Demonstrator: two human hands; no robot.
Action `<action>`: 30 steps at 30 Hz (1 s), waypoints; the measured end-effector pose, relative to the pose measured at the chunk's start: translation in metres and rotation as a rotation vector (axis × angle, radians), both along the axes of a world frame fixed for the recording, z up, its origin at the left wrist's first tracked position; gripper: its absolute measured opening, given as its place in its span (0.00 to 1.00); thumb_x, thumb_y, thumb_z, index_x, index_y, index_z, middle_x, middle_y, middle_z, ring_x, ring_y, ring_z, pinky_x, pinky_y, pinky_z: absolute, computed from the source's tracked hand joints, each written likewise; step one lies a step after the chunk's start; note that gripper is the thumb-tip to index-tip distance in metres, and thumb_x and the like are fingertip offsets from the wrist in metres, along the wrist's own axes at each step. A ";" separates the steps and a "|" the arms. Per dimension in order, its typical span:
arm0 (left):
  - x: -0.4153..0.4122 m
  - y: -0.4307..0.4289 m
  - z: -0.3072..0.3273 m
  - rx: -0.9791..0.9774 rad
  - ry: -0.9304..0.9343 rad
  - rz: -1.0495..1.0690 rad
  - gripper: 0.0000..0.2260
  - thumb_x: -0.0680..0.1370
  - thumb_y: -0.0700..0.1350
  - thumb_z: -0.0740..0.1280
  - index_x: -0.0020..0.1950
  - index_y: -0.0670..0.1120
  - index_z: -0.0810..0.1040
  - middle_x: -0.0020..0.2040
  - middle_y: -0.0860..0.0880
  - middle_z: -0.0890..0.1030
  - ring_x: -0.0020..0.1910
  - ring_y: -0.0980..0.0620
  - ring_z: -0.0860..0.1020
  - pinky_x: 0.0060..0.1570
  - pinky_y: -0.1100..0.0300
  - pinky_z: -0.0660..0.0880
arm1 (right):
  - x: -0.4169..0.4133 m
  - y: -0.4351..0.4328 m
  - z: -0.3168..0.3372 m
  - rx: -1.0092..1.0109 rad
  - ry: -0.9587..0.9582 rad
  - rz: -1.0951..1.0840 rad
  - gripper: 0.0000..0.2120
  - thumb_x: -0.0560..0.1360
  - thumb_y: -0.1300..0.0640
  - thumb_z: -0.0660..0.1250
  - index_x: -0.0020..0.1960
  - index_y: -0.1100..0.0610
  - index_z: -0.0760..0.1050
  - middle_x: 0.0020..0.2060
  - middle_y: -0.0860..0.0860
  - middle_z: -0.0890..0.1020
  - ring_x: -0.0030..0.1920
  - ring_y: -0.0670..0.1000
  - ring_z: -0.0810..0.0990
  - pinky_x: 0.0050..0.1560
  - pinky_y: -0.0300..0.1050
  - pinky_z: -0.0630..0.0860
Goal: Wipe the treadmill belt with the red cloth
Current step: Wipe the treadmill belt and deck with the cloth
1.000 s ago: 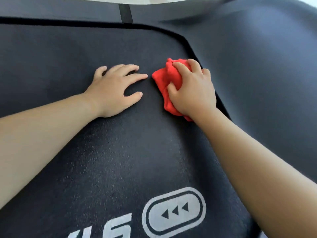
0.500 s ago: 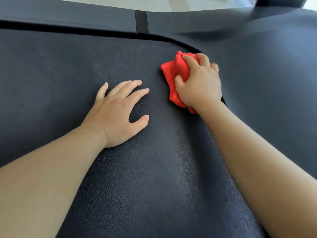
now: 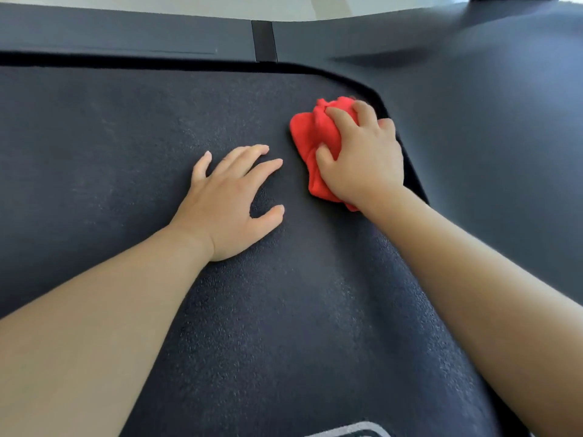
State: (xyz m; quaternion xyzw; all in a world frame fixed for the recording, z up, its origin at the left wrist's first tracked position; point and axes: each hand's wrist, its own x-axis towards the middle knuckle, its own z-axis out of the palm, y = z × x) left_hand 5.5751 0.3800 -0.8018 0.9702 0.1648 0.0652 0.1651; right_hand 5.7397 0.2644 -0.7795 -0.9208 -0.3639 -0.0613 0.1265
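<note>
Currently right hand (image 3: 362,159) grips bunched red cloth (image 3: 307,134) at dark textured treadmill belt's (image 3: 126,137) far right corner, left hand (image 3: 230,200) splayed flat alongside.

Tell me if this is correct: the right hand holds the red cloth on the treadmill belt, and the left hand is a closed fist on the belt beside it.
Not quite. The head view shows the left hand lying flat, fingers spread, not a fist. The rest holds: the right hand grips the red cloth on the treadmill belt, the left hand beside it.
</note>
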 end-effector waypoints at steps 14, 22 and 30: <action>-0.022 0.084 0.004 0.084 0.069 0.158 0.24 0.79 0.56 0.57 0.74 0.53 0.61 0.76 0.51 0.57 0.75 0.49 0.53 0.72 0.39 0.48 | -0.072 -0.029 -0.007 0.040 -0.037 0.002 0.26 0.72 0.47 0.61 0.70 0.45 0.66 0.71 0.51 0.65 0.60 0.62 0.68 0.54 0.56 0.71; -0.019 0.089 -0.002 0.064 -0.012 0.211 0.27 0.71 0.59 0.53 0.71 0.58 0.64 0.74 0.55 0.62 0.73 0.52 0.57 0.72 0.45 0.49 | -0.008 0.054 -0.009 0.040 -0.038 -0.020 0.25 0.73 0.47 0.59 0.71 0.46 0.65 0.71 0.52 0.64 0.62 0.61 0.67 0.54 0.55 0.70; -0.019 0.091 -0.006 0.052 -0.017 0.210 0.26 0.72 0.59 0.53 0.70 0.60 0.64 0.73 0.58 0.61 0.74 0.54 0.56 0.71 0.47 0.47 | 0.037 0.108 -0.003 -0.005 -0.006 -0.037 0.26 0.74 0.46 0.58 0.72 0.47 0.64 0.70 0.53 0.65 0.65 0.61 0.65 0.56 0.54 0.69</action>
